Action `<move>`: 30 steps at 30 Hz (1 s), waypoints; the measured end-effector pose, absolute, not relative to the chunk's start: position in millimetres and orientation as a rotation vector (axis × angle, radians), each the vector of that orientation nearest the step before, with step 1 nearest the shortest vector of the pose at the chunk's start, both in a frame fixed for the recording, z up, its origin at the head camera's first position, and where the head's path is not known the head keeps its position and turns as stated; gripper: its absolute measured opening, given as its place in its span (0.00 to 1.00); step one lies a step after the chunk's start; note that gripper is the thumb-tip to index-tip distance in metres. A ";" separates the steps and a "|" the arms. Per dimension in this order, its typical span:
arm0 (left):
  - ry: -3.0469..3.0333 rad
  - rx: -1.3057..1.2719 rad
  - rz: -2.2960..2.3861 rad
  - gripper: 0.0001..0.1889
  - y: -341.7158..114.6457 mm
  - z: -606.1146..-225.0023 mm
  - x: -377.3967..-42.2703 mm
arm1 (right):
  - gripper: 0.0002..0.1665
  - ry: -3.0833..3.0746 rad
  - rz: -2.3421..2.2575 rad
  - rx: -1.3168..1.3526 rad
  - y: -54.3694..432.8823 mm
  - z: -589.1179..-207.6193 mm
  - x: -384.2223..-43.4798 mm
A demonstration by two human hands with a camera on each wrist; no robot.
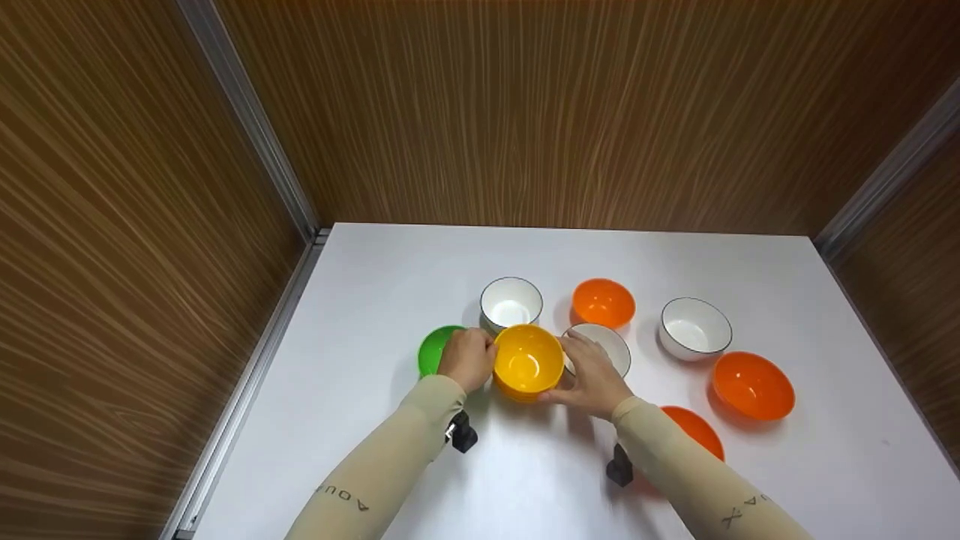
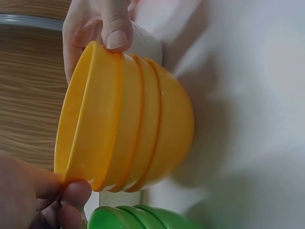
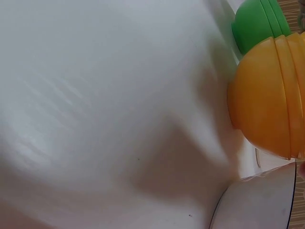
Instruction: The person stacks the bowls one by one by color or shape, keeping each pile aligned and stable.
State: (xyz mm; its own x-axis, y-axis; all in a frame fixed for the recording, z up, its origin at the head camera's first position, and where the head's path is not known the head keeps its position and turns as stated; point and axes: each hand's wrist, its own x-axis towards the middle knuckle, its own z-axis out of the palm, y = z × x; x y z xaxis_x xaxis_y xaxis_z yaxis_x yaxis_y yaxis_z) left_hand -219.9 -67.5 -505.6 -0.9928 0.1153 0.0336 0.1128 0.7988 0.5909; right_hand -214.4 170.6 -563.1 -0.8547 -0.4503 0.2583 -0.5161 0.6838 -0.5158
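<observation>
A stack of nested yellow bowls [image 1: 528,361] stands upright between the two hands in the head view. My left hand [image 1: 469,360] pinches the top bowl's rim on its left side, thumb and fingers meeting there in the left wrist view. On the other side my right hand [image 1: 592,379] holds the stack, its thumb [image 2: 116,40] against the upper rim. Beside the left hand sits a stack of green bowls [image 3: 259,26], partly covered by that hand. A white bowl [image 1: 611,346] with a dark rim lies behind the right hand.
Behind the yellow stack are another white bowl [image 1: 511,301] and an orange bowl [image 1: 604,302]. To the right stand a white bowl [image 1: 696,328] and an orange bowl [image 1: 752,385]. The right forearm partly covers one more orange bowl [image 1: 694,429]. Wooden panels [image 1: 525,112] border the white table [image 1: 337,420].
</observation>
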 end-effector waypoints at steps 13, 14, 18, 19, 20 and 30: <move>2.987 0.146 0.955 0.11 -66.0 -509.6 -221.2 | 0.59 -2.816 0.880 0.782 170.5 -563.6 -214.4; 2.986 0.143 0.954 0.11 -65.9 -509.9 -221.3 | 0.59 -2.816 0.881 0.783 170.6 -563.7 -214.3; 2.996 0.153 0.943 0.12 -65.6 -510.7 -221.5 | 0.59 -2.816 0.884 0.781 170.9 -563.9 -213.9; 3.001 0.160 0.930 0.13 -65.5 -510.8 -221.3 | 0.59 -2.809 0.889 0.782 171.0 -564.1 -213.7; 3.009 0.167 0.917 0.13 -65.4 -510.9 -221.3 | 0.59 -2.798 0.895 0.786 171.2 -564.3 -213.6; 3.024 0.184 0.871 0.14 -64.7 -512.1 -222.2 | 0.59 -2.765 0.901 0.795 171.8 -565.9 -214.3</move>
State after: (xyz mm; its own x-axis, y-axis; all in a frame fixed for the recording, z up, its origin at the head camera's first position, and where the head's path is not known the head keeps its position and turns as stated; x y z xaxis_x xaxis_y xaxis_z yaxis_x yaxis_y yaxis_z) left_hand -222.2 -64.7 -512.1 -0.9931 0.1090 0.0426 0.1149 0.8405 0.5294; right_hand -214.3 171.8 -565.9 -0.8534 -0.4439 0.2733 -0.5197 0.6836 -0.5125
